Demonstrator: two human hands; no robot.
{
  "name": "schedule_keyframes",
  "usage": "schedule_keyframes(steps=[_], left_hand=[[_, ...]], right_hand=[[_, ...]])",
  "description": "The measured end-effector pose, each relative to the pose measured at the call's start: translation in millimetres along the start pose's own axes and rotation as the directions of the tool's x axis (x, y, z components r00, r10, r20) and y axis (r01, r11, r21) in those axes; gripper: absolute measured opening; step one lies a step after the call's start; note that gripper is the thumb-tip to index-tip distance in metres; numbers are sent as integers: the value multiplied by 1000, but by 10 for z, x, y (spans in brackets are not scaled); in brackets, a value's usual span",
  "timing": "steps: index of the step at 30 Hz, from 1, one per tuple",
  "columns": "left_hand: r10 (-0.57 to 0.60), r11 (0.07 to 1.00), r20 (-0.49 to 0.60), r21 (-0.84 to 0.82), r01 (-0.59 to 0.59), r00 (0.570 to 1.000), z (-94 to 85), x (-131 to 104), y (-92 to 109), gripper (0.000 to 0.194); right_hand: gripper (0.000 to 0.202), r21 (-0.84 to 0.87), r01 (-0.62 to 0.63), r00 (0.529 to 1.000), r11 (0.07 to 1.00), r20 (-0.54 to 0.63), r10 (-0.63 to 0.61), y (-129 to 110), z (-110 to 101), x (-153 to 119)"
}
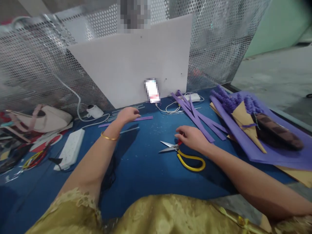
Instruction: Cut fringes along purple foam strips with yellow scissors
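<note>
My left hand (pixel 128 115) is at the back of the blue table, its fingers bent down at a flat purple strip (pixel 145 118) that runs out on both sides of it. The fingertips seem to pinch the strip, though their undersides are hidden. Thin grey strips (pixel 129 130) lie around this hand. My right hand (pixel 191 136) has its fingers curled over the red handle of a pair of scissors (pixel 173 148). The scissors' blades are spread and point left; their yellow handle loop shows below the hand.
Long purple strips (pixel 197 118) cross behind my right hand. To the right lie purple wrapping sheets (pixel 246 146), purple flowers (pixel 243 101) and a brown checked pouch (pixel 279 131). A lit phone (pixel 152 91) leans on the white board (pixel 136 61). A power strip (pixel 70 148) and a pale handbag (pixel 52 117) are left.
</note>
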State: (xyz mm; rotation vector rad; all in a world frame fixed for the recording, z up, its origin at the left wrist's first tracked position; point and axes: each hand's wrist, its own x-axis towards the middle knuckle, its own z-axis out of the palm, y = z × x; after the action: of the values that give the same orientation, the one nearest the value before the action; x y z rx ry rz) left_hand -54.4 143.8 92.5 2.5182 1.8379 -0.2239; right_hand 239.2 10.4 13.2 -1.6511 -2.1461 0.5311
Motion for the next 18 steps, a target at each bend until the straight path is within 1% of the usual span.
schedule_keyframes(steps=[2,5,7,8,10,12,15,18], left_hand=[[39,995,-16,-97,-40,999,23,-303,346,38],[151,961,-8,-233,-149,988,127,-828,847,38],[193,938,-9,-293,-187,981,208,-1135,1085,35],[194,929,-18,-316,-190,981,247,-1255,1162,34],[176,915,-38,-362,-178,984,326,-1414,1238,31],[136,899,-66,-412,-151,989,410,-1474,1237,27],[62,857,-113,-503,-111,992,552,-1453,1179,26],[-35,801,-170,-593,-74,985,685,-1406,1130,28]], right_hand=[[29,-80,-39,999,996,-30,37,50,-34,31],[32,-184,-141,987,973,-103,124,184,-124,96],[34,-245,-228,969,943,-153,194,297,-200,140],[34,-270,-266,959,925,-170,226,354,-236,158],[35,-310,-321,944,895,-178,278,455,-288,187],[36,-339,-356,934,871,-164,318,525,-306,206],[36,-363,-383,924,849,-147,354,574,-279,221],[37,-368,-398,917,840,-139,373,587,-245,233]])
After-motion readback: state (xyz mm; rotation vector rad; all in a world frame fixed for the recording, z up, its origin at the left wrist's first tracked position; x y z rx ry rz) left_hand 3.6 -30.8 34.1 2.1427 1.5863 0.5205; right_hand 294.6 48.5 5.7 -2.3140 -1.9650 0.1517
